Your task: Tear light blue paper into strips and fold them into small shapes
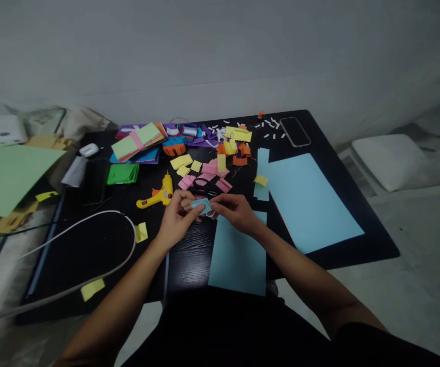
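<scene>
Between my two hands, above the middle of the dark table, is a small piece of light blue paper (203, 204). My left hand (180, 211) pinches its left side, with the thumb lying across the front. The fingers of my right hand (234, 210) are closed on its right edge. Under my right wrist lies a larger blue sheet (238, 255), reaching toward the table's front edge. Just beyond my fingertips rest black-handled scissors (203, 187), partly hidden by my hands. A yellow glue gun (158, 195) lies beside my left hand.
Pink scraps (209, 167), yellow pieces (182, 162) and white snippets cover the table's back. Big blue sheets (311, 201) and a phone (295, 132) lie at right. Stacked coloured paper (138, 142) and a green bundle (122, 174) sit back left. A white cable (134, 229) loops at left.
</scene>
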A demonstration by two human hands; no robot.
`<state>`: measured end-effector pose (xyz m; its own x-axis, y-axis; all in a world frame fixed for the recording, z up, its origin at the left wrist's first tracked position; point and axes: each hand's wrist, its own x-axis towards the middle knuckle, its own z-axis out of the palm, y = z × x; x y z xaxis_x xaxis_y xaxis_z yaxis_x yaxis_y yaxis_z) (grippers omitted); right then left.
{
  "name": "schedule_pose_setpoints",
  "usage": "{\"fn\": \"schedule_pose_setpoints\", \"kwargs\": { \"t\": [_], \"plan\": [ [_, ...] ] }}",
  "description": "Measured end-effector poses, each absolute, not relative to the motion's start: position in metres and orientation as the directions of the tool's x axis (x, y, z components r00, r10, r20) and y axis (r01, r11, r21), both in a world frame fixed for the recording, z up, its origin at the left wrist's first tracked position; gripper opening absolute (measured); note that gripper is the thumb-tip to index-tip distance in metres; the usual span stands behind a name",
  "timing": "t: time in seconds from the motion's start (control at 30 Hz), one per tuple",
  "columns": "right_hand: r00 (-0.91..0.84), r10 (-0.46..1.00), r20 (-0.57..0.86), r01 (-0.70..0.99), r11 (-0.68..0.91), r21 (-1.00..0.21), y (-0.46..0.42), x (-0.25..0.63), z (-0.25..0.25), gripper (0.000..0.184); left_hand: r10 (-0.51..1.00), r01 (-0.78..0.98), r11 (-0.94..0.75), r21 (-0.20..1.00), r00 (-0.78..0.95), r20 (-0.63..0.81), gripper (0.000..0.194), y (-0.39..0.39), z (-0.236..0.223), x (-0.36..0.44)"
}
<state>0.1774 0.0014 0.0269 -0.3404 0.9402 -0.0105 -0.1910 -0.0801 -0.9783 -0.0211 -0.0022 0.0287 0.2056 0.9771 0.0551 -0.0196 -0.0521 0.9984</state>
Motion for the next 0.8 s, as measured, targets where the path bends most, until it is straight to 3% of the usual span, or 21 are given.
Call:
{"fn": "schedule_pose_setpoints", "kwargs": {
  "t": [0.33,0.57,0.8],
  "plan": [
    [-0.3,0.954,0.002,-0.129,-0.039,-0.991,0.0005,0.1742,0.0203,0.029,0.966,0.258,-0.197,0.946,0.218,0.142,0.023,-0.0045,0.0325,-0.0243],
    [-0.276,0.961,-0.019,-0.147,-0.062,-0.987,0.0007,0.1742,0.0196,0.039,0.954,0.277,-0.254,0.927,0.228,0.193,0.019,-0.0039,0.0353,-0.0234],
    [-0.251,0.968,-0.009,-0.125,-0.042,-0.991,0.0003,0.1741,0.0229,0.031,0.949,0.236,-0.269,0.934,0.234,0.214,0.024,-0.0048,0.0368,-0.0238]
  ]
}}
